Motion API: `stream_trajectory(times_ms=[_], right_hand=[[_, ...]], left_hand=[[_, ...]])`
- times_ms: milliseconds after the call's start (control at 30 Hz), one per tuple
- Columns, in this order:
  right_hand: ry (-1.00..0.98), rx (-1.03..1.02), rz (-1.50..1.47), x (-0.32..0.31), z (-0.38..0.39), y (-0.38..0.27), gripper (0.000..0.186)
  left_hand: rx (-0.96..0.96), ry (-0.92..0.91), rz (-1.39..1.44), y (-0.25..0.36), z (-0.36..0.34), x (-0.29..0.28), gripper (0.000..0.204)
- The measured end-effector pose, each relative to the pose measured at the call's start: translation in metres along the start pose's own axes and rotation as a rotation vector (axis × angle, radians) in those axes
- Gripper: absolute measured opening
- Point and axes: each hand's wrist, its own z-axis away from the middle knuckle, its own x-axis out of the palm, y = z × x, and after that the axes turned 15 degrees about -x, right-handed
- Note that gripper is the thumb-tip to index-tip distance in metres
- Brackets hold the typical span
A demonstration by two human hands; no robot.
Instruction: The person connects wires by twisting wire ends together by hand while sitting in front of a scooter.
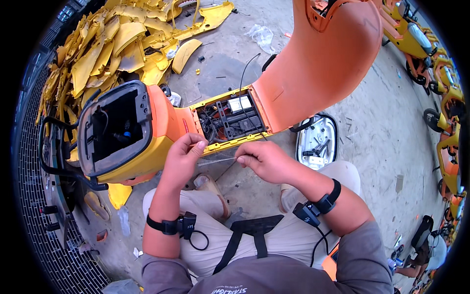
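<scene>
An orange and yellow scooter body [162, 125] lies across the floor before me, with an open battery bay [227, 117] full of black wiring and a silver box [239, 103]. My left hand [186, 157] is closed at the bay's near yellow edge; what it grips is too small to make out. My right hand [259, 161] is pinched on a thin rod or wire [226, 160] that runs leftward below the bay. A black cable [243, 78] arches over the bay. The seat compartment [115, 128] stands open at the left.
Yellow broken panels [122, 39] are piled back left. A curved orange panel [328, 63] rises at the right, above a tray of small parts [316, 141]. More scooters [443, 122] line the far right. A person [423, 255] crouches lower right. A brick wall [44, 245] is left.
</scene>
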Motion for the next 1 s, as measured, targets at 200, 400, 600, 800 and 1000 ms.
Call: stream_trajectory(times_ms=[200, 400, 600, 800, 1000], right_hand=[[0.163, 0.108, -0.391, 0.002, -0.001, 0.001, 0.011], [0.316, 0.203, -0.472, 0.002, -0.003, 0.006, 0.015], [0.298, 0.221, -0.468, 0.006, -0.003, 0.008, 0.014], [0.285, 0.182, -0.497, 0.007, -0.004, 0.005, 0.016], [0.258, 0.354, -0.631, 0.004, -0.006, 0.003, 0.021]], left_hand=[[-0.26, -0.202, 0.183, -0.006, -0.004, -0.009, 0.012], [-0.118, -0.117, 0.033, -0.001, 0.003, 0.003, 0.009], [-0.023, -0.055, 0.116, -0.002, -0.001, 0.02, 0.003], [-0.02, -0.111, 0.386, 0.005, -0.001, 0.019, 0.006], [0.069, -0.184, 0.404, -0.001, 0.0, 0.025, 0.009]])
